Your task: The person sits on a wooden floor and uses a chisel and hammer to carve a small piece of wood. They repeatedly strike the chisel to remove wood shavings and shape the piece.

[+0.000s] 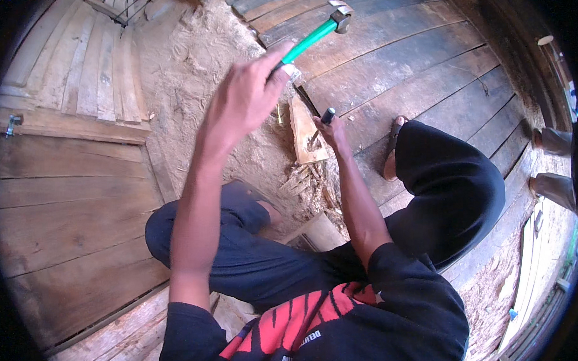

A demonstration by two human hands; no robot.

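At the far left lies a wide wooden door (66,188) flat on the ground, with a small metal latch (12,123) near its left edge. Above it is a panel of thin wood slats (88,66). Next to these runs a strip of floor covered in pale sawdust (190,76).

The left hand (242,102) is lifted up high over the sawdust. It is closed around the green handle of a hammer (319,32). The metal head of the hammer is up near the top edge of the floor boards, well above the other things.

Just to the right and lower down sits a small block of wood (305,132). It rests on the floor where the sawdust meets the dark planks (412,61). Wood chips (305,180) lie in a pile at its near end.

The right hand (334,131) is closed around a chisel (324,121) with a dark handle. The chisel tip is touching the block of wood, and the tool leans a bit.

The person sits on the floor in dark trousers and a black shirt with red marks. One knee (455,187) is bent up on the right, and a foot in a sandal (393,148) rests on the planks beside it.

At the far right edge stand two feet of another person (552,165), well apart from the work
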